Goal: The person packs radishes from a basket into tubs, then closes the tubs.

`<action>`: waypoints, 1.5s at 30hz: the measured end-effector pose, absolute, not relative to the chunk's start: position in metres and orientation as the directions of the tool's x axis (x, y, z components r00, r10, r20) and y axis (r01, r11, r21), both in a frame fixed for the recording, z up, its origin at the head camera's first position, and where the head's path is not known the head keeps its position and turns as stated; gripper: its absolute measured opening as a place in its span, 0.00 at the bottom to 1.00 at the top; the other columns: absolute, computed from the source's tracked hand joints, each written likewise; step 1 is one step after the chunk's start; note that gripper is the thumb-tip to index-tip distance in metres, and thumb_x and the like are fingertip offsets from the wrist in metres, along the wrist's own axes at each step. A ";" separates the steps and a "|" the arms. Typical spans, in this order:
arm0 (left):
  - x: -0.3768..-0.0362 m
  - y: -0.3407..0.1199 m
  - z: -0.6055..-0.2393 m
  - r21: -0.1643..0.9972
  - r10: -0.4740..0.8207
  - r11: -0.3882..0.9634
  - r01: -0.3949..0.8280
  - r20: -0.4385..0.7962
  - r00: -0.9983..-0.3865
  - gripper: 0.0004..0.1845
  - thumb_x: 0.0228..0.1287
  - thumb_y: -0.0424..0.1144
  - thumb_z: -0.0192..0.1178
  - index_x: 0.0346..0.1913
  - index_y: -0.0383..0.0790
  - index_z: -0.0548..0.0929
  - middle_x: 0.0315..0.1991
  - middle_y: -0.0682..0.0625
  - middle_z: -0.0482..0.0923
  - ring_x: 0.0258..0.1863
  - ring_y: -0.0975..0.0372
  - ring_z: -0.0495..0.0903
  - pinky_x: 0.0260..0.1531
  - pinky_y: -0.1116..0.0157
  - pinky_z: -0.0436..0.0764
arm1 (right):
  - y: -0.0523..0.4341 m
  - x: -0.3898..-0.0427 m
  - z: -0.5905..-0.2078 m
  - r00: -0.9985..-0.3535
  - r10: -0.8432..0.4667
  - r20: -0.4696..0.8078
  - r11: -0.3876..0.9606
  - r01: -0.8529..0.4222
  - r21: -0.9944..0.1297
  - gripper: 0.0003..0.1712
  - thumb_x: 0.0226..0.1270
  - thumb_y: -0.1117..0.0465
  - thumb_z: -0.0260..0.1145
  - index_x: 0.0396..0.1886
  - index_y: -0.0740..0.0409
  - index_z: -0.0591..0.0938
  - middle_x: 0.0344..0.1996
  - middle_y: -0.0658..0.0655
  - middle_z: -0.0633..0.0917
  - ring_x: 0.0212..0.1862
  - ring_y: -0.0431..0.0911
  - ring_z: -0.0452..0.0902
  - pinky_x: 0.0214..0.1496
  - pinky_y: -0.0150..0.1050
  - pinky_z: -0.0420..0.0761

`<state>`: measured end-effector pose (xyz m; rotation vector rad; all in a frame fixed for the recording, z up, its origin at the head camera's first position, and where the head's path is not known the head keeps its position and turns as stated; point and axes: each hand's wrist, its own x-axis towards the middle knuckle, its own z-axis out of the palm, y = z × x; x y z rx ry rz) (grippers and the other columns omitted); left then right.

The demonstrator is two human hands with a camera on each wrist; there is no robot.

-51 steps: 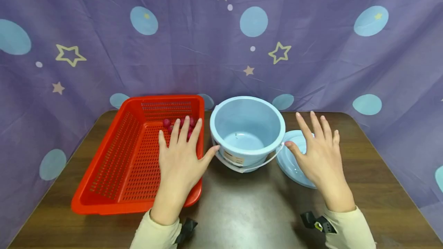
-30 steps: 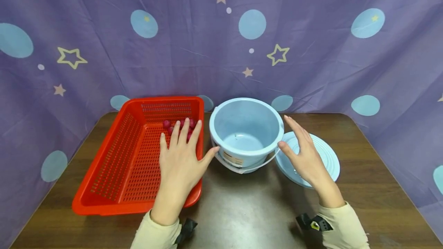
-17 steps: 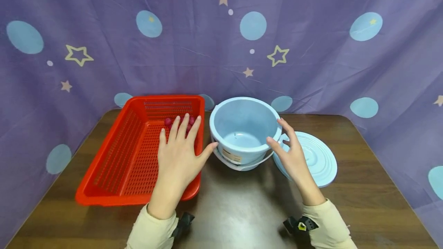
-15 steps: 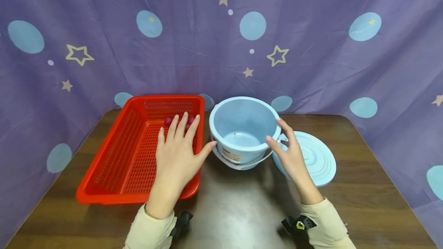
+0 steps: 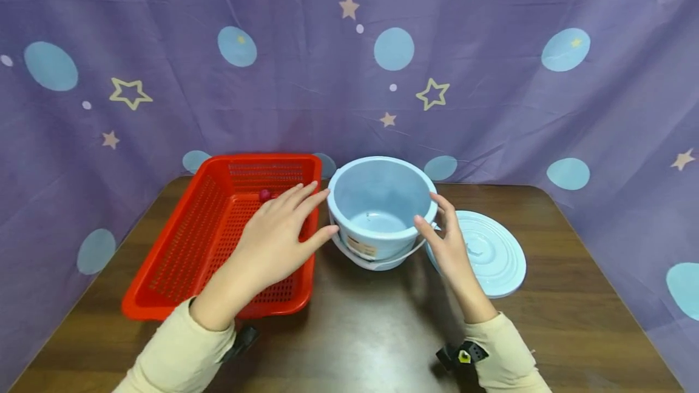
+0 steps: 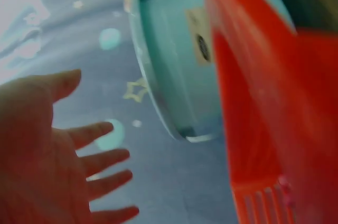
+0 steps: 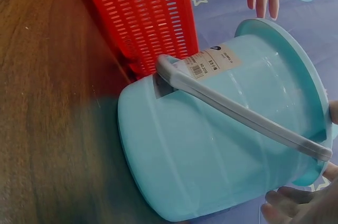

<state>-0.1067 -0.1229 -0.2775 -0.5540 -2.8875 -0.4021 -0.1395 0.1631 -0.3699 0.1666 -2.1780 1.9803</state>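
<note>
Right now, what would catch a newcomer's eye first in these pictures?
The pale blue bucket at the table's middle stands out, with the right hand at its rim and the left hand open above the red basket beside it. The bucket's lid lies flat on the table to its right. A few small red balls sit at the basket's far end.

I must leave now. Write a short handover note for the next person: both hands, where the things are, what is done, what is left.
Left hand: open, fingers straight, over the red basket, thumb near the bucket rim.
Right hand: open, at the right side of the blue bucket; contact is unclear.
Bucket: upright at table centre, looks empty, handle down in front.
Lid: off, flat on the table right of the bucket.
Small red fruits: in the basket's far end.
Done: lid removed. Left: nothing moved into the bucket yet.
</note>
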 end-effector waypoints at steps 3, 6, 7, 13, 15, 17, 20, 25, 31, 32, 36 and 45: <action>-0.120 -0.133 -0.275 0.269 0.371 0.870 0.413 0.194 -0.908 0.35 0.67 0.63 0.56 0.72 0.51 0.70 0.74 0.48 0.62 0.73 0.50 0.59 0.66 0.41 0.59 | 0.163 -0.141 -0.371 -0.974 0.052 0.218 0.103 -0.212 -0.972 0.35 0.72 0.62 0.62 0.74 0.56 0.61 0.62 0.67 0.72 0.57 0.49 0.69 0.55 0.34 0.69; -0.138 -0.143 -0.274 0.329 0.395 0.842 0.428 0.166 -0.904 0.33 0.68 0.62 0.56 0.71 0.51 0.72 0.71 0.48 0.66 0.71 0.51 0.63 0.66 0.43 0.62 | 0.163 -0.141 -0.372 -0.974 0.060 0.217 0.114 -0.210 -0.971 0.34 0.72 0.61 0.62 0.74 0.55 0.61 0.62 0.67 0.72 0.57 0.49 0.69 0.55 0.35 0.69; -0.144 -0.146 -0.273 0.355 0.398 0.832 0.425 0.152 -0.905 0.31 0.68 0.61 0.57 0.70 0.52 0.72 0.70 0.48 0.67 0.70 0.52 0.64 0.66 0.44 0.63 | 0.163 -0.141 -0.372 -0.974 0.059 0.218 0.114 -0.210 -0.971 0.34 0.72 0.61 0.62 0.74 0.55 0.61 0.62 0.67 0.72 0.57 0.49 0.69 0.55 0.35 0.69; -0.175 -0.170 -0.274 0.396 0.347 0.843 0.364 0.115 -0.931 0.27 0.68 0.61 0.57 0.66 0.56 0.76 0.65 0.51 0.73 0.66 0.53 0.69 0.57 0.43 0.70 | 0.160 -0.142 -0.376 -0.976 0.046 0.214 0.108 -0.208 -0.972 0.34 0.73 0.61 0.60 0.75 0.54 0.60 0.62 0.68 0.71 0.58 0.49 0.68 0.55 0.33 0.69; -0.185 -0.180 -0.276 0.385 0.329 0.854 0.350 0.123 -0.936 0.26 0.68 0.62 0.56 0.64 0.56 0.77 0.62 0.52 0.76 0.64 0.52 0.72 0.55 0.41 0.71 | 0.160 -0.143 -0.378 -0.975 0.043 0.216 0.112 -0.210 -0.971 0.34 0.74 0.60 0.60 0.75 0.54 0.60 0.62 0.68 0.71 0.58 0.49 0.68 0.55 0.33 0.70; -0.194 -0.191 -0.280 0.389 0.323 0.854 0.345 0.124 -0.938 0.26 0.68 0.62 0.57 0.63 0.56 0.78 0.60 0.52 0.78 0.62 0.51 0.73 0.54 0.41 0.70 | 0.159 -0.143 -0.379 -0.975 0.042 0.220 0.116 -0.214 -0.970 0.34 0.74 0.60 0.60 0.75 0.53 0.60 0.62 0.68 0.71 0.58 0.49 0.68 0.56 0.34 0.70; -0.208 -0.207 -0.289 0.432 0.346 0.830 0.353 0.099 -0.933 0.25 0.68 0.61 0.58 0.62 0.54 0.79 0.58 0.52 0.79 0.61 0.52 0.74 0.56 0.43 0.69 | 0.159 -0.143 -0.380 -0.973 0.042 0.225 0.116 -0.219 -0.969 0.34 0.73 0.60 0.60 0.74 0.54 0.60 0.62 0.68 0.71 0.59 0.49 0.68 0.57 0.36 0.69; -0.227 -0.226 -0.304 0.548 0.385 0.765 0.338 0.031 -0.922 0.26 0.69 0.57 0.59 0.63 0.46 0.78 0.60 0.46 0.77 0.62 0.50 0.73 0.60 0.44 0.67 | 0.162 -0.144 -0.380 -0.973 0.042 0.228 0.117 -0.222 -0.968 0.33 0.74 0.60 0.60 0.74 0.53 0.60 0.62 0.67 0.71 0.59 0.49 0.67 0.59 0.40 0.67; -0.241 -0.235 -0.315 0.603 0.363 0.746 0.283 -0.011 -0.932 0.27 0.68 0.56 0.61 0.63 0.42 0.78 0.60 0.40 0.76 0.60 0.47 0.74 0.58 0.44 0.69 | 0.163 -0.144 -0.379 -0.970 0.040 0.239 0.119 -0.233 -0.965 0.33 0.74 0.60 0.60 0.74 0.53 0.60 0.61 0.68 0.72 0.59 0.49 0.68 0.58 0.38 0.68; -0.243 -0.236 -0.317 0.604 0.357 0.748 0.276 -0.015 -0.934 0.28 0.68 0.56 0.61 0.63 0.42 0.78 0.60 0.40 0.77 0.59 0.47 0.74 0.57 0.44 0.70 | 0.163 -0.144 -0.379 -0.970 0.041 0.240 0.119 -0.234 -0.965 0.33 0.74 0.60 0.60 0.75 0.53 0.60 0.61 0.68 0.72 0.59 0.49 0.68 0.57 0.38 0.68; -0.252 -0.241 -0.331 0.612 0.323 0.754 0.236 -0.033 -0.946 0.27 0.68 0.53 0.62 0.62 0.39 0.79 0.58 0.39 0.78 0.56 0.48 0.77 0.55 0.46 0.72 | 0.162 -0.143 -0.380 -0.971 0.042 0.234 0.118 -0.227 -0.967 0.33 0.74 0.60 0.59 0.75 0.53 0.60 0.61 0.68 0.71 0.59 0.48 0.67 0.59 0.40 0.67; -0.263 -0.246 -0.357 0.573 0.284 0.793 0.208 -0.046 -0.958 0.19 0.73 0.41 0.57 0.60 0.34 0.79 0.59 0.34 0.76 0.62 0.40 0.71 0.60 0.42 0.67 | 0.164 -0.144 -0.380 -0.966 0.041 0.255 0.148 -0.247 -0.958 0.33 0.74 0.60 0.59 0.75 0.52 0.60 0.60 0.69 0.71 0.59 0.50 0.68 0.58 0.43 0.67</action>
